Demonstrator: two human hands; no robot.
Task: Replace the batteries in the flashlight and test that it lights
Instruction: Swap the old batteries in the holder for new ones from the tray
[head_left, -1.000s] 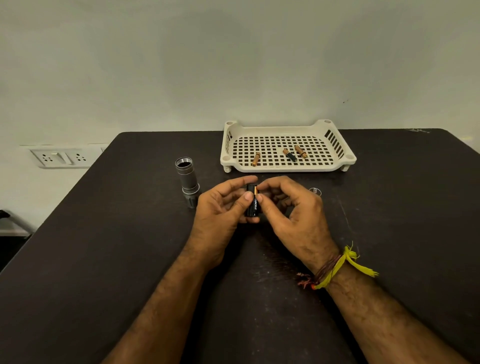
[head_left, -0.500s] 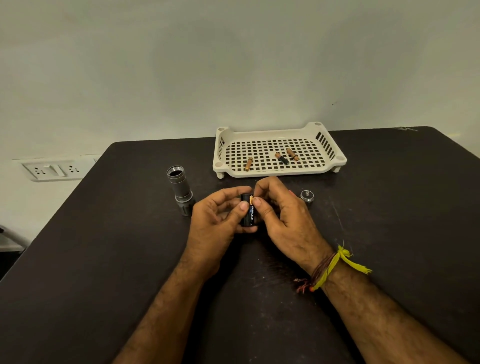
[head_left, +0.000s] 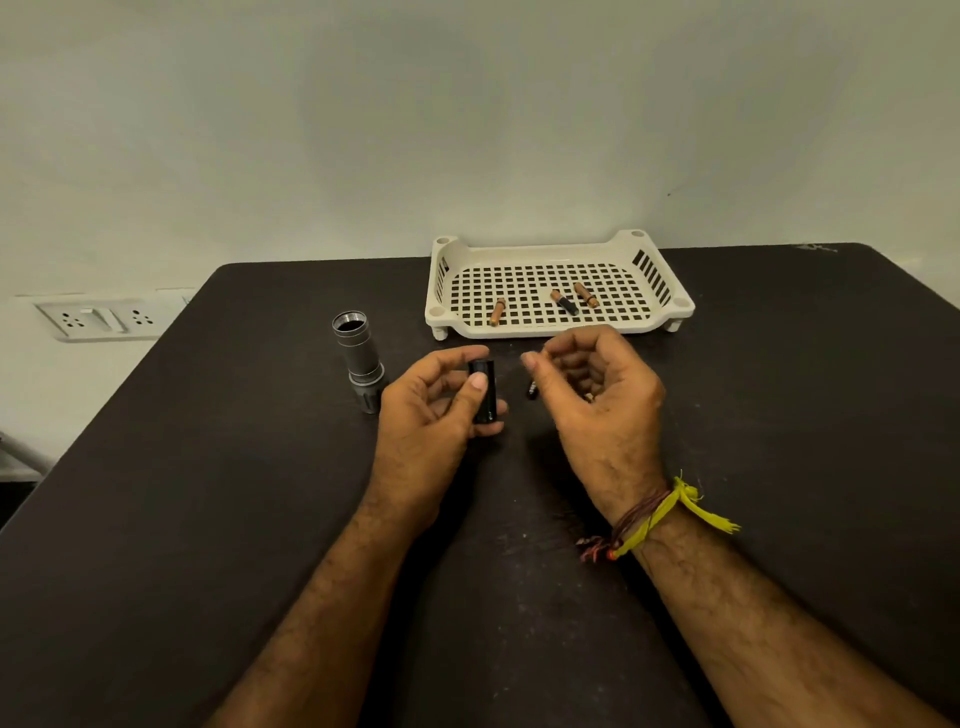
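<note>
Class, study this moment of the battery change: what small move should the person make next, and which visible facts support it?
Probably slide the black battery holder, gripped in the left hand, into the flashlight body. The body stands beside that hand with its threaded end open upward. The right hand has drawn apart and seems to hold nothing, so it could steady the body. Whether the holder is fully loaded cannot be told.

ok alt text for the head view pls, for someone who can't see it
A person's left hand holds a black battery holder upright over a dark table; the right hand is beside it, fingers curled, apart from the holder. To the left stands the open flashlight body; behind, a white tray holds three batteries.
</note>
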